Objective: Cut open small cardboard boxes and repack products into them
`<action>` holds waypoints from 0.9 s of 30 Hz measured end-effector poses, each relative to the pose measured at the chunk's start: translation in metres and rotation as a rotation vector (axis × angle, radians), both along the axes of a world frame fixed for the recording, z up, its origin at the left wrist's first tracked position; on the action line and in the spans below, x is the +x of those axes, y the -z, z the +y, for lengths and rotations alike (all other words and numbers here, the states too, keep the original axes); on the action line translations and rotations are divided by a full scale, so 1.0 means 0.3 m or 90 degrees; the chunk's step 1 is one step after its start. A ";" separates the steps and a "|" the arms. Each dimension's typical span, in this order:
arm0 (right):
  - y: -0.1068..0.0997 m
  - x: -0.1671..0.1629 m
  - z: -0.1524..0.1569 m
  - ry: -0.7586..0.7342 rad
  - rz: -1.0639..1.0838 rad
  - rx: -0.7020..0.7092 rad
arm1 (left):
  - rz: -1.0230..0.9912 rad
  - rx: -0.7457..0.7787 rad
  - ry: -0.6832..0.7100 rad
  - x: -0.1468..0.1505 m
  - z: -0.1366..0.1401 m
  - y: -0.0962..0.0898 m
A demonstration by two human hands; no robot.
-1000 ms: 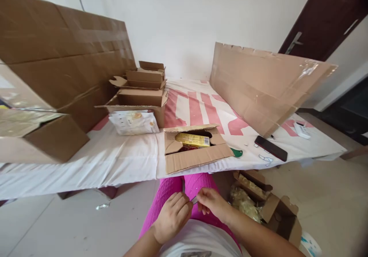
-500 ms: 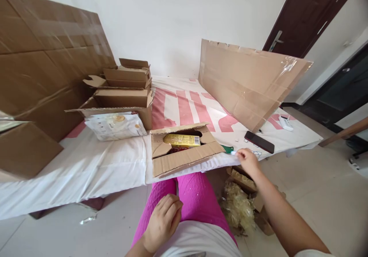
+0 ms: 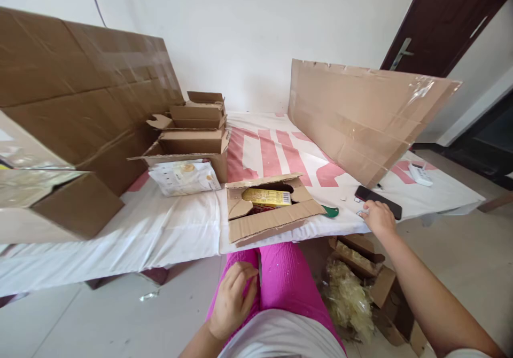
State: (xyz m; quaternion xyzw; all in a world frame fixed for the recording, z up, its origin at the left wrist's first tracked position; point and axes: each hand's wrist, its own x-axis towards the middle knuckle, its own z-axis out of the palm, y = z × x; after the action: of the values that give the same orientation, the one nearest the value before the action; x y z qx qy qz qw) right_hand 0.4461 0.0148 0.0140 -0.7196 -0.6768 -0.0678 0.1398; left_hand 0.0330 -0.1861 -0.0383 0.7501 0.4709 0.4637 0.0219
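Note:
My right hand [image 3: 379,218] is over the table's front edge, beside a black phone [image 3: 379,202] and partly in front of it. Its fingertips are drawn together near a small white piece with a blue outline [image 3: 359,212]; what they pinch, if anything, I cannot make out. My left hand [image 3: 235,298] rests above my lap, fingers curled in, with nothing visible in it. Between the hands, on the table, lies an open cardboard box [image 3: 276,224] with a yellow printed packet [image 3: 267,197] inside. A green object [image 3: 331,211] sticks out past its right end.
Open cardboard boxes [image 3: 192,145] stand in a row at left, a white pouch [image 3: 184,177] leaning against them. Tall cardboard sheets [image 3: 352,117] rise on both sides. A white device [image 3: 420,174] lies far right. Crumpled clear wrap [image 3: 348,299] and cartons are below the table.
My right hand has moved right, from the green object to the phone. The small white thing at its fingertips no longer shows there. My left hand stays over my lap; the view has shifted.

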 end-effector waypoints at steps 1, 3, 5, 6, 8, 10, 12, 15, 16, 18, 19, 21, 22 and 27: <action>0.003 -0.014 -0.006 -0.035 0.007 0.008 | -0.024 0.001 -0.032 -0.025 0.009 -0.014; 0.001 -0.063 -0.031 -0.144 0.043 0.065 | -0.076 0.005 -0.104 -0.082 0.028 -0.052; -0.020 -0.139 -0.071 -0.285 0.104 0.164 | -0.128 0.019 -0.174 -0.133 0.049 -0.108; -0.039 -0.183 -0.096 -0.353 0.136 0.213 | -0.154 0.034 -0.199 -0.152 0.059 -0.141; -0.090 -0.275 -0.146 -0.452 0.184 0.269 | -0.172 0.072 -0.200 -0.168 0.075 -0.213; -0.149 -0.354 -0.192 -0.524 0.218 0.293 | -0.120 0.106 -0.139 -0.154 0.085 -0.283; -0.202 -0.413 -0.227 -0.581 0.248 0.308 | -0.011 0.107 -0.062 -0.121 0.089 -0.335; -0.257 -0.468 -0.264 -0.642 0.293 0.306 | 0.131 0.072 -0.031 -0.061 0.089 -0.356; -0.271 -0.483 -0.272 -0.657 0.307 0.297 | 0.157 0.069 -0.043 -0.045 0.089 -0.348; -0.294 -0.515 -0.282 -0.687 0.325 0.272 | 0.181 0.080 -0.077 -0.021 0.091 -0.320; -0.304 -0.533 -0.283 -0.702 0.326 0.257 | 0.185 0.087 -0.091 -0.015 0.092 -0.304; -0.321 -0.575 -0.274 -0.728 0.310 0.232 | 0.181 0.098 -0.114 -0.010 0.096 -0.280; -0.327 -0.598 -0.263 -0.736 0.298 0.223 | 0.172 0.104 -0.126 -0.011 0.098 -0.272; -0.349 -0.723 -0.164 -0.679 0.233 0.141 | 0.150 0.127 -0.162 -0.019 0.108 -0.284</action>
State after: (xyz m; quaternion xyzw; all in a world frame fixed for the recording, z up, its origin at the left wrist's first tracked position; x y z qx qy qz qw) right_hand 0.2292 -0.0345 0.1187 -0.2600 -0.8997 0.0671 0.3443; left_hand 0.0274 -0.1536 0.0468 0.7323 0.5126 0.4161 -0.1667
